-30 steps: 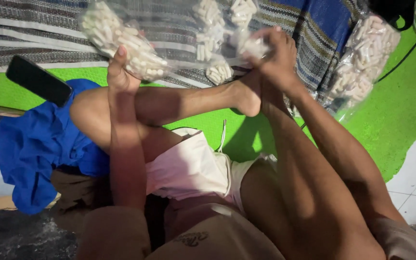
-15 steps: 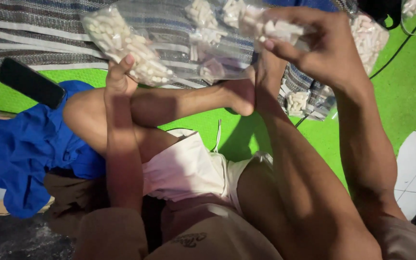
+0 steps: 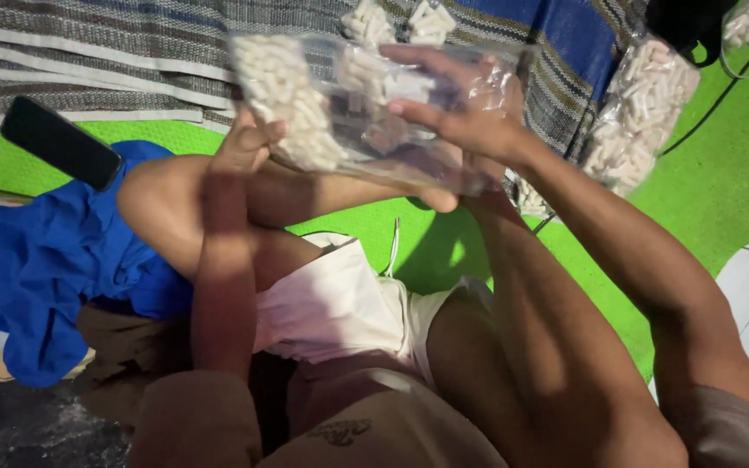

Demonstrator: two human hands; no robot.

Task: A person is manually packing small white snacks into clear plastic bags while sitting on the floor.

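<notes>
Head view shows both hands lifting a clear plastic bag (image 3: 366,113) of small white pieces above the crossed legs: left hand (image 3: 249,143) fingers pinch its lower-left edge, right hand (image 3: 465,108) fingers grip the top. Handling it seems to call for a steady, level hold.

Clear plastic bag (image 3: 366,113) of white pellets, raised above the knees

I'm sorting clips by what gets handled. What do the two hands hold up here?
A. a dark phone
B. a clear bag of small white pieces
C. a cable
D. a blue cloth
B: the left hand and right hand grip the clear bag of white pieces; the phone lies untouched on the blue cloth.
</notes>
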